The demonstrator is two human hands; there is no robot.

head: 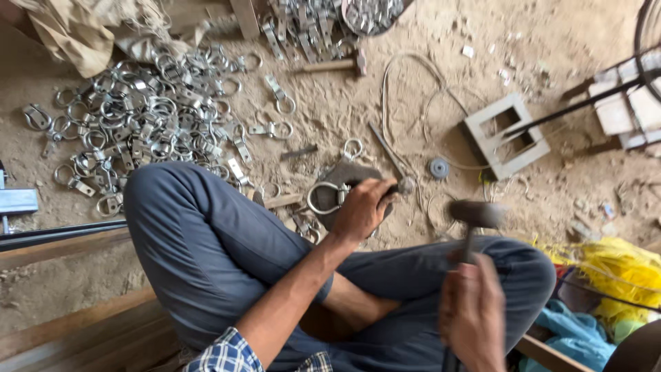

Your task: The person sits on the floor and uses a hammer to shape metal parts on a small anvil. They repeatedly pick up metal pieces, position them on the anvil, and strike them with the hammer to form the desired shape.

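Left hand (361,207) grip pinching a punch (398,187) beside a metal ring clamp (326,198) on the anvil block (348,172); right hand (471,310) fist closed round the hammer (475,215), blurred

Two hammers are about: one (475,215) gripped in the right hand (472,311), blurred, and a second wooden-handled hammer (335,65) lying on the dirt floor (551,27) further off. One ring clamp (326,197) sits on one dark metal block (351,176) by the left hand (363,207). The heap of ring clamps (144,117) is too tangled to count; dozens at least. One square grey frame (507,135), one small round disc (438,167), one bowl of metal bits (372,14), one yellow bundle (616,272).
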